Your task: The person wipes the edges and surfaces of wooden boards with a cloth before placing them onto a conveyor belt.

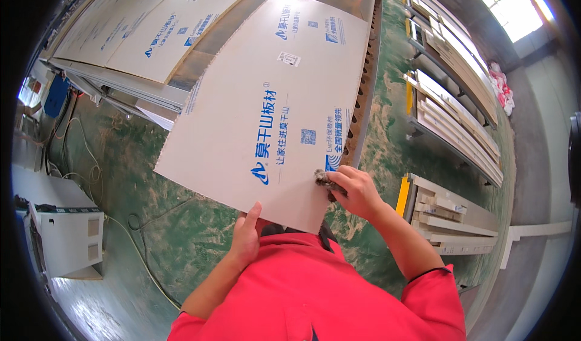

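A large white board printed with blue marks (242, 117) stretches out in front of me, its near edge close to my red shirt. My left hand (247, 235) grips that near edge, thumb on top and the other fingers hidden beneath. Close to the board's near right edge, my right hand (356, 190) is closed around a crumpled dark grey rag (327, 182). The rag presses against the board's printed face.
At the far left, more printed boards (142, 35) lie on a metal-framed table. A rail with a notched edge (367, 93) runs along the right. Racks of board strips (457, 129) stand on the green dusty floor (387, 141). Cables (139, 238) trail near a white cabinet (69, 238).
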Tool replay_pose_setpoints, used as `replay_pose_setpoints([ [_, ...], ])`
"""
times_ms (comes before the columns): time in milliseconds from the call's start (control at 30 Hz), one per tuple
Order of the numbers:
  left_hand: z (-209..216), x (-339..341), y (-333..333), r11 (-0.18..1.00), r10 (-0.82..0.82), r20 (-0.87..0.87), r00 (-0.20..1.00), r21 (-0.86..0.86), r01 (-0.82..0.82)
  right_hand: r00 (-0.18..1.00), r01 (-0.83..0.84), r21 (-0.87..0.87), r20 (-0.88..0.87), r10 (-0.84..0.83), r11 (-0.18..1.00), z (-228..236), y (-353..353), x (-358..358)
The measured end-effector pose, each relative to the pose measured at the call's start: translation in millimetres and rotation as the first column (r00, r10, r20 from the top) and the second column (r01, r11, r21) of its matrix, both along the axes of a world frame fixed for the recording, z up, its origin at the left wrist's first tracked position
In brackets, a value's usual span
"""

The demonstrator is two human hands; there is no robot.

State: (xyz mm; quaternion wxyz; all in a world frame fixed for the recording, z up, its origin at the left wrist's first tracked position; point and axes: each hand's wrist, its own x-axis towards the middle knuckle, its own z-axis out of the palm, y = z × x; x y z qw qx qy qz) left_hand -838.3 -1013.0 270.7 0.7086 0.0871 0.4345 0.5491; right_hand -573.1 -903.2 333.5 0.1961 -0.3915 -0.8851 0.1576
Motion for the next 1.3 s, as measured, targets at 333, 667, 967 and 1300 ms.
replay_pose_setpoints([
  [333, 20, 76, 13, 0.817, 0.533, -0.323, 0.782, -0.042, -0.575, 0.9, -0.342, 0.301, -0.167, 0.402, 0.891, -44, 53, 35],
  [667, 10, 94, 16, 0.706, 0.647, -0.381, 0.66, -0.027, -0.707, 0.867, -0.348, 0.441, -0.185, 0.463, 0.827, -55, 114, 59],
  [967, 17, 101, 28, 0.688, 0.657, -0.379, 0.651, -0.052, -0.724, 0.98, -0.133, 0.421, -0.077, 0.181, 0.897, -57, 234, 104],
  [1300, 13, 101, 30, 0.687, 0.653, -0.368, 0.663, -0.082, -0.722, 0.955, -0.176, 0.404, -0.15, 0.254, 0.898, -67, 373, 142],
])
